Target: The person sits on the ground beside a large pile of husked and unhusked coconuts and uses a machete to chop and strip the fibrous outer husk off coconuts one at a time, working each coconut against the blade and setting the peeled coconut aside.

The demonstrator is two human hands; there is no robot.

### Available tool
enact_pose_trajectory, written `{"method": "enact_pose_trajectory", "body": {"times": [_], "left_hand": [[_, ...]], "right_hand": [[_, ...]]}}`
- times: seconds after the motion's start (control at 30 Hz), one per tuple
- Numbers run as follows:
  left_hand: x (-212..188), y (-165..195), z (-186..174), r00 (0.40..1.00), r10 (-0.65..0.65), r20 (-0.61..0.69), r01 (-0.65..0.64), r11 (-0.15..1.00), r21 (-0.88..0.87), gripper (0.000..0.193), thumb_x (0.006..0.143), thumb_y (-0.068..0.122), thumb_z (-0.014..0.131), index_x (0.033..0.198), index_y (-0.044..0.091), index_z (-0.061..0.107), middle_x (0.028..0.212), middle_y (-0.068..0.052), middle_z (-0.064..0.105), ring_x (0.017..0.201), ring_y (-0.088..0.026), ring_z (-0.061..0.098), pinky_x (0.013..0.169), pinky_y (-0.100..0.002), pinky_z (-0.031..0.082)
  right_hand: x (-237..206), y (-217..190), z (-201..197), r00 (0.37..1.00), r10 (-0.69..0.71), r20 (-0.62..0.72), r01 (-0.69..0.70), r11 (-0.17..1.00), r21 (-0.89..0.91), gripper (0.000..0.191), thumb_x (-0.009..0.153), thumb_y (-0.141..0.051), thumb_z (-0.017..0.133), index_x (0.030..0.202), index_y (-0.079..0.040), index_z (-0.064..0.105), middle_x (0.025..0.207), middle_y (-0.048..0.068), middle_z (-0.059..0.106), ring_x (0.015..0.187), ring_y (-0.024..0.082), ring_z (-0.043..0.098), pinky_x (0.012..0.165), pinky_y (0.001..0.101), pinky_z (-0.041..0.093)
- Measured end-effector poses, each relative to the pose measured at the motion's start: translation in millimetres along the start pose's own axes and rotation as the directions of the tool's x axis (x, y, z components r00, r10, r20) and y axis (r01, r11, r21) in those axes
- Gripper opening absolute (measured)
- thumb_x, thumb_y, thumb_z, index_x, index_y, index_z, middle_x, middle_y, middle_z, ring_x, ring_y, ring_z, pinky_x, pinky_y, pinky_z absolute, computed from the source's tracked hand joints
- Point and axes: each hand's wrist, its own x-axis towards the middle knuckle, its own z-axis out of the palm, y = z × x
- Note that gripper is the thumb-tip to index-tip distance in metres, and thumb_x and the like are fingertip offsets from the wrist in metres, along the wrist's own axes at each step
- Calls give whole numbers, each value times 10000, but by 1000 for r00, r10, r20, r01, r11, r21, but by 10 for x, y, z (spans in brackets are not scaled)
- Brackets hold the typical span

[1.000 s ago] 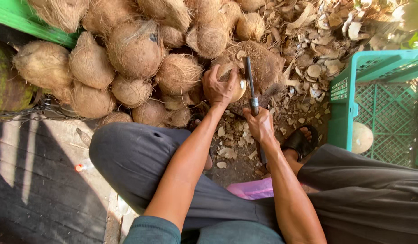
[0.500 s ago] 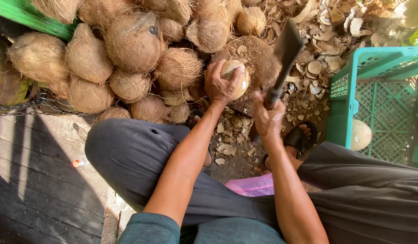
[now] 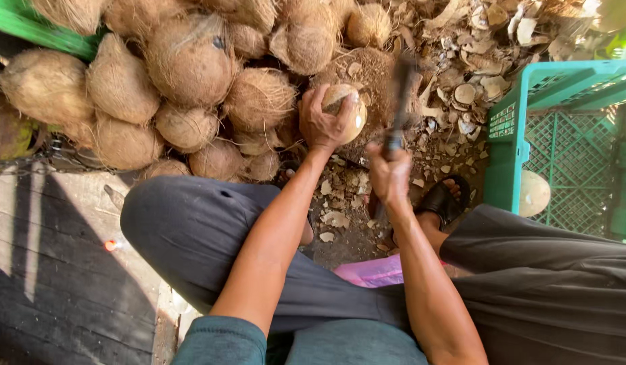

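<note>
Two hands are busy: the left hand grips a pale, partly peeled coconut. Just beside it, the right hand is closed around a blurred cleaver, with husked coconuts piled beyond the left hand.

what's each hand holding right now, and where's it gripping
The left hand grips a partly peeled coconut over its top and side. The right hand holds a blurred chopping blade by its handle end.
</note>
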Motion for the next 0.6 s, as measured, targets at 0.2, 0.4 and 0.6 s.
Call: {"method": "enact_pose_trajectory", "body": {"times": [0.2,0.4,0.6], "left_hand": [[86,-97,-62,1000,9,19,-8,998,-65,615,822,683,680,1190,190,690,1183,-93,646,1077,-244,638,864,-447,538],[119,-109,-132,998,-13,59,17,998,-67,596,816,646,684,1179,174,693,1151,-72,676,1060,-227,666,900,-407,540],[268,-69,-253,994,7,109,5,994,-111,632,788,554,748,1202,78,719,1166,-143,676,1097,-318,638,936,-449,518]], "right_hand": [[50,209,55,926,377,25,-327,832,-448,338,992,-342,666,789,-77,610,567,24,526,420,119,449,367,304,401],[254,352,-191,851,487,194,-459,871,-175,213,935,-222,709,808,-67,638,563,20,547,393,134,462,348,317,416],[289,392,-116,927,265,265,-208,952,-223,370,978,-232,767,739,-15,587,583,-4,549,466,117,491,423,338,410]]}}
